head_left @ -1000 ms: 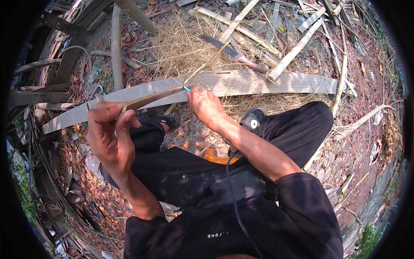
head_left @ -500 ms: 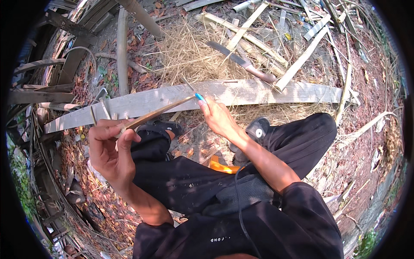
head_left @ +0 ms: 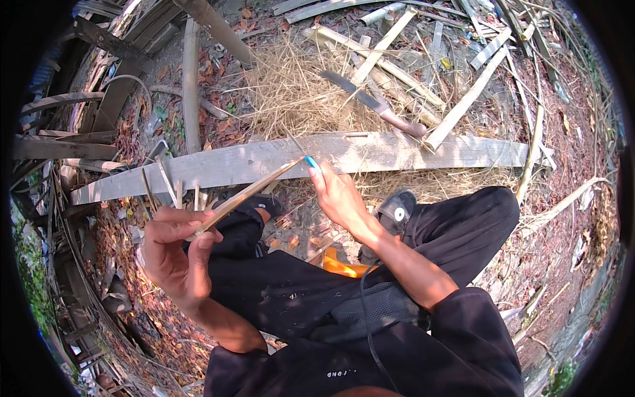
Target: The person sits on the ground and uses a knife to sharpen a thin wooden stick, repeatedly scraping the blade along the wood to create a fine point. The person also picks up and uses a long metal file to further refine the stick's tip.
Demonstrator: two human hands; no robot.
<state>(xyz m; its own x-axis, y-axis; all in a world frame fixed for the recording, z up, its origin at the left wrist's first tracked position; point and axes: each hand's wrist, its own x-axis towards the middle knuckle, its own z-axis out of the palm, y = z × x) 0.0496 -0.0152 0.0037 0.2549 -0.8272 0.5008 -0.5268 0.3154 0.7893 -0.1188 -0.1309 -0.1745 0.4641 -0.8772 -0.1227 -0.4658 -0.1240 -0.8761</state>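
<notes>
My left hand [head_left: 177,255] is closed, its thumb and fingers pinching the near end of a thin bamboo strip [head_left: 248,192]. The strip slants up and to the right, above the plank. Wrapped round the blue handle of a small knife [head_left: 311,161], my right hand [head_left: 340,197] is closed beside the strip's far end. The narrow blade points up and left and crosses close to that end; whether it touches the strip I cannot tell. Most of the handle is hidden by my fingers.
A long grey plank [head_left: 423,151] lies across in front of my feet. A large knife with a wooden handle [head_left: 403,124] rests past it, near a heap of shavings [head_left: 284,89] and split bamboo pieces [head_left: 463,99]. An orange object [head_left: 340,264] lies between my legs.
My left hand has come nearer to me with the strip's near end, so the strip slants more steeply. The right hand with the small knife has hardly moved.
</notes>
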